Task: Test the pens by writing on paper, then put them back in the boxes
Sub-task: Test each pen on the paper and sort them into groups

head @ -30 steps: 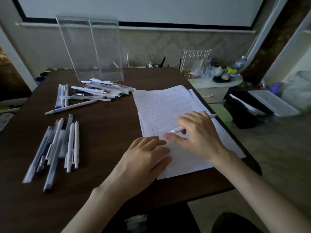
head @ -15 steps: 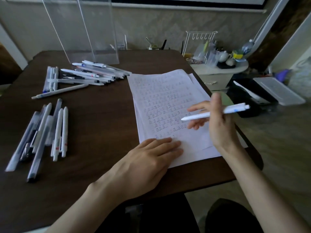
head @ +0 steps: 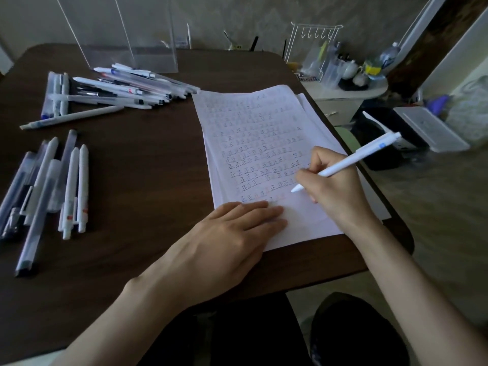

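A: How are the hands occupied?

B: The white pen point(head: 351, 159) is gripped in the right hand point(head: 335, 188). It is pinched near its tip in a writing hold, with the barrel slanted up and away to the right. The left hand point(head: 232, 233) is laid flat, fingers straight, on the near part of the paper point(head: 253, 122), and nothing is grasped by it.

A: Why is the sheet pressed that way?

B: The paper is judged to be pinned so that it cannot slide on the table point(head: 137, 159) while strokes are made. The pen's tip is placed by the blank strip below the last rows of marks, where a fresh test mark could be read. Whether the tip is touching the sheet cannot be told.

A: Where are the other pens laid?

B: Two lots are seen on the table. A near group of pens point(head: 52, 186) is set roughly parallel, well apart from the paper. A far heap of pens point(head: 126, 85) reaches almost to the paper's far left corner and lies just in front of the clear boxes point(head: 126, 30), which are stood upright at the back. A sorting into tested and untested is suggested, though which is which cannot be told.

A: How far along is the task?

B: The writing test is in hand. No pen can be made out inside the boxes, so the putting back is judged not yet begun.
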The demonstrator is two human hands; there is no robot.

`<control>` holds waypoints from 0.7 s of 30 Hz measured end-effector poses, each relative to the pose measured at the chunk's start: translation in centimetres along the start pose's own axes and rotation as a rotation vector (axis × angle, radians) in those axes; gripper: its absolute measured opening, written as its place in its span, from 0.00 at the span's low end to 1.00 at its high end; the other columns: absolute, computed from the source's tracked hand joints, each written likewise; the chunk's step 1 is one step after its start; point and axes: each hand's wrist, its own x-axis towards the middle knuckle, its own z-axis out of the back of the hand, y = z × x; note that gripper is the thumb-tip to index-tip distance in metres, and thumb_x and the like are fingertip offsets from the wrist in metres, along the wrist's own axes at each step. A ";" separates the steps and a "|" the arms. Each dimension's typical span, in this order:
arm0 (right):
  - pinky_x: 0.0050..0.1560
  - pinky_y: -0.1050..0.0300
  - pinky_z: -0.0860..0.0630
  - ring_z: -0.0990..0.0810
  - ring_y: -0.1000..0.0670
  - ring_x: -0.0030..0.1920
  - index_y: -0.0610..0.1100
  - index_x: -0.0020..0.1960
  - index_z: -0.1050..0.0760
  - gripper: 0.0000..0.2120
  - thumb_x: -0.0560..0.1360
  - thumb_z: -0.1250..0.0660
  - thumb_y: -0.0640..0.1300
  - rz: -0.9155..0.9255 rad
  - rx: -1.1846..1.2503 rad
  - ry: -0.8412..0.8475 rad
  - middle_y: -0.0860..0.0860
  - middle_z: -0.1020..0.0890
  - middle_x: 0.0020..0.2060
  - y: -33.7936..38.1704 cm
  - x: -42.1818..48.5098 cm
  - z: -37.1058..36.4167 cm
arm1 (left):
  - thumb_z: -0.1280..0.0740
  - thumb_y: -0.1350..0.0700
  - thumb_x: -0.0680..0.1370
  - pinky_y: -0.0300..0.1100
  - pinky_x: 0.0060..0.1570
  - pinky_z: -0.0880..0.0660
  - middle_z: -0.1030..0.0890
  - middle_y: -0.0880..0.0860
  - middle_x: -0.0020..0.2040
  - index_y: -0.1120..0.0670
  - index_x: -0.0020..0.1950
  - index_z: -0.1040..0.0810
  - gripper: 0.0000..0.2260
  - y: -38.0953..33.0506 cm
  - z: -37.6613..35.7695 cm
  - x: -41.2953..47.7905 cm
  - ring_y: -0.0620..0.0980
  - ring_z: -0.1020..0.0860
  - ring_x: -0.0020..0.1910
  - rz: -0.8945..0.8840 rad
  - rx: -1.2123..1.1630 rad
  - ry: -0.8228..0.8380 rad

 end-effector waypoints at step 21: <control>0.28 0.59 0.37 0.27 0.62 0.22 0.34 0.33 0.40 0.13 0.72 0.38 0.29 0.014 -0.056 0.042 0.42 0.38 0.26 0.2 0.0 -0.3 | 0.49 0.51 0.80 0.40 0.67 0.41 0.31 0.47 0.71 0.51 0.70 0.30 0.21 -0.1 0.3 0.1 0.45 0.35 0.70 0.015 -0.026 0.001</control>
